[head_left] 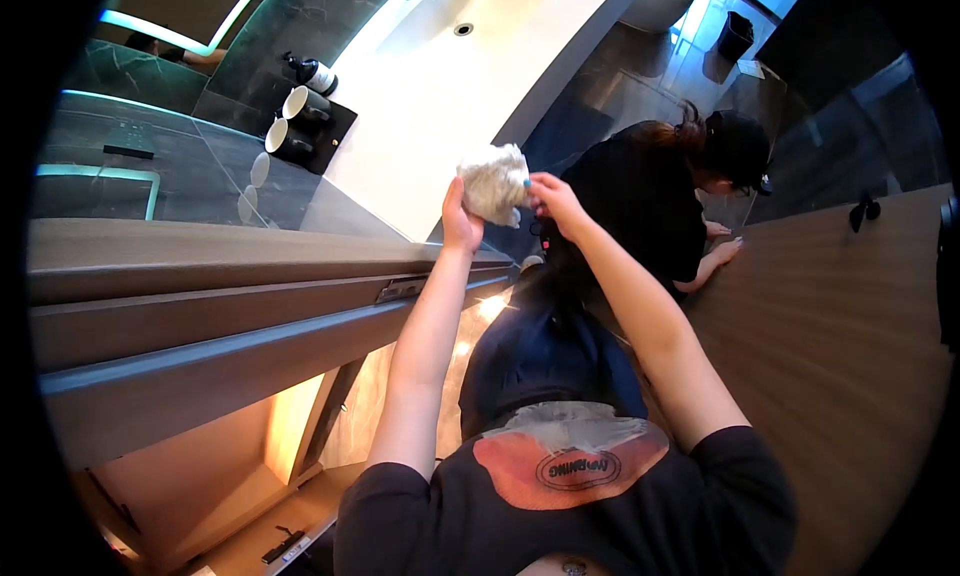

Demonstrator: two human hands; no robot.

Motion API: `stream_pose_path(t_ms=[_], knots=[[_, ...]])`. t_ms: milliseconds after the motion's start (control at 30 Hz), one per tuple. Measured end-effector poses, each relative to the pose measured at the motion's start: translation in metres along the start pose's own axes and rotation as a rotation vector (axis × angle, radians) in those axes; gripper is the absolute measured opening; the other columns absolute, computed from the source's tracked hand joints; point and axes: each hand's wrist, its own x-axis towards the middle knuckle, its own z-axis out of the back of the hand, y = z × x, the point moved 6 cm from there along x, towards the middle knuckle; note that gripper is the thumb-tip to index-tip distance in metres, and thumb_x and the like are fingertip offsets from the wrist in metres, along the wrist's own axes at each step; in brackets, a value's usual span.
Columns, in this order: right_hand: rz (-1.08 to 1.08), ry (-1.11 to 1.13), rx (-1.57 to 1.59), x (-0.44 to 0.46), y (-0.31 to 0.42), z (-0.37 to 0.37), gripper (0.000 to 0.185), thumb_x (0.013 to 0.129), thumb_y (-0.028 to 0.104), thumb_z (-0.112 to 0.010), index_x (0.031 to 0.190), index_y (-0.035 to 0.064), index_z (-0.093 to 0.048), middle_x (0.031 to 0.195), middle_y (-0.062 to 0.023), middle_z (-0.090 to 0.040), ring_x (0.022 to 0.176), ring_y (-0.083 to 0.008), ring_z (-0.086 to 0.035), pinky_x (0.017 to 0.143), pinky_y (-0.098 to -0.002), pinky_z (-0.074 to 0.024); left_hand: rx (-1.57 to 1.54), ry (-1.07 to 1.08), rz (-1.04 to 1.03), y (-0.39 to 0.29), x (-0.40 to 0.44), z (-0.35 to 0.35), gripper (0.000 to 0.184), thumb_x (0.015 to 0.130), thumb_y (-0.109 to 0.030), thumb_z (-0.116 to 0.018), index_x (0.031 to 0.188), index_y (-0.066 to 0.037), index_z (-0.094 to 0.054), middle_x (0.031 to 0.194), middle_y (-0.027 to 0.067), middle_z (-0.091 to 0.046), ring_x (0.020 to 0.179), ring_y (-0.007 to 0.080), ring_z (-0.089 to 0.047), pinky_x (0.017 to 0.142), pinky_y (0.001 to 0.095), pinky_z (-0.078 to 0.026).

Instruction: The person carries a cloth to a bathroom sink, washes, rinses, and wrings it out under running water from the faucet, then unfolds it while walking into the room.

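Cloth [492,184], white and crumpled, is held out at arm's length — the left hand [463,218] curls round its near left side, seemingly to bear it, while the right hand [556,200] has its fingertips at the opposite edge; they're blurred, so I cannot tell if they grip. It sits directly between both hands, near the end of the pale worktop [420,106]. There, a black tray [338,136] gathers mugs [306,104] and a bottle [318,77], presumably for tidiness — and beyond the right arm [650,311], a co-worker [640,196] stoops beside a wooden door [840,306].
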Motion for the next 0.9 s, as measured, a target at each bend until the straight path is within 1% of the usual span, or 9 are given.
stream_pose_path(t_ms=[33,167,267,400,533,633,700,800,900], knots=[[0.017,-0.022,0.012,0.005,0.012,-0.003,0.026,0.082,0.024,-0.056,0.101,0.0068,-0.057,0.080,0.0007,-0.056,0.066,-0.0063,-0.048,0.054,-0.0188,-0.0387,0.005,0.006,-0.024,-0.001,0.009,0.003,0.031,0.087,-0.025,-0.047,0.109,-0.002,-0.046,0.108,0.0097,-0.053,0.098,0.0216,-0.053,0.086,0.0351,-0.041],[0.070,-0.058,-0.090,0.039,0.054,-0.013,0.028,0.080,0.029,-0.058,0.098,0.0072,-0.056,0.082,0.0001,-0.057,0.072,-0.0101,-0.051,0.058,-0.0223,-0.0413,0.059,-0.002,-0.130,-0.015,0.036,-0.013,0.028,0.088,-0.023,-0.045,0.108,-0.003,-0.045,0.107,0.0094,-0.053,0.097,0.0208,-0.053,0.086,0.0345,-0.042],[0.163,-0.083,-0.157,0.067,0.080,-0.016,0.025,0.079,0.025,-0.060,0.093,0.0054,-0.059,0.078,0.0006,-0.058,0.069,-0.0077,-0.050,0.058,-0.0203,-0.0385,0.060,-0.066,-0.201,-0.033,0.056,-0.017,0.020,0.087,-0.016,-0.047,0.102,-0.004,-0.045,0.103,0.0093,-0.053,0.096,0.0206,-0.053,0.084,0.0355,-0.043],[0.298,-0.151,-0.254,0.098,0.111,-0.013,0.022,0.077,0.020,-0.062,0.088,0.0008,-0.061,0.074,-0.0003,-0.058,0.063,-0.0064,-0.046,0.056,-0.0202,-0.0370,0.055,-0.233,-0.347,-0.052,0.076,0.001,0.017,0.082,-0.008,-0.053,0.096,-0.004,-0.044,0.094,0.0080,-0.053,0.088,0.0189,-0.052,0.079,0.0346,-0.044],[0.297,-0.081,-0.213,0.131,0.133,-0.024,0.022,0.079,0.020,-0.059,0.090,0.0012,-0.057,0.078,-0.0020,-0.057,0.066,-0.0083,-0.050,0.063,-0.0219,-0.0424,0.063,-0.395,-0.492,-0.067,0.083,0.002,0.020,0.079,-0.006,-0.058,0.093,-0.004,-0.043,0.088,0.0072,-0.051,0.081,0.0156,-0.050,0.073,0.0290,-0.042],[0.237,0.023,-0.140,0.154,0.137,-0.038,0.019,0.082,0.019,-0.057,0.091,0.0030,-0.053,0.080,-0.0014,-0.055,0.072,-0.0093,-0.052,0.068,-0.0232,-0.0448,0.231,-0.443,-0.659,-0.080,0.091,0.019,0.022,0.079,-0.007,-0.059,0.092,-0.003,-0.042,0.089,0.0080,-0.050,0.081,0.0148,-0.049,0.073,0.0261,-0.041],[0.198,0.101,-0.163,0.161,0.144,-0.050,0.019,0.084,0.021,-0.055,0.092,0.0046,-0.050,0.081,-0.0026,-0.053,0.075,-0.0112,-0.053,0.068,-0.0260,-0.0473,0.298,-0.554,-0.670,-0.084,0.085,0.025,0.020,0.080,-0.008,-0.058,0.091,-0.002,-0.042,0.089,0.0088,-0.050,0.081,0.0151,-0.049,0.073,0.0258,-0.041],[0.166,0.086,-0.270,0.160,0.167,-0.067,0.021,0.084,0.024,-0.054,0.092,0.0054,-0.049,0.083,-0.0037,-0.053,0.075,-0.0126,-0.053,0.065,-0.0288,-0.0482,0.325,-0.752,-0.651,-0.089,0.080,0.026,0.019,0.081,-0.009,-0.057,0.091,-0.001,-0.043,0.090,0.0089,-0.050,0.081,0.0162,-0.049,0.074,0.0274,-0.042],[0.156,0.101,-0.208,0.173,0.175,-0.075,0.023,0.084,0.023,-0.053,0.096,0.0044,-0.048,0.084,-0.0059,-0.053,0.072,-0.0145,-0.054,0.061,-0.0300,-0.0493,0.325,-0.954,-0.571,-0.087,0.080,0.034,0.019,0.082,-0.011,-0.053,0.094,-0.001,-0.043,0.091,0.0089,-0.050,0.083,0.0167,-0.049,0.075,0.0283,-0.041]])
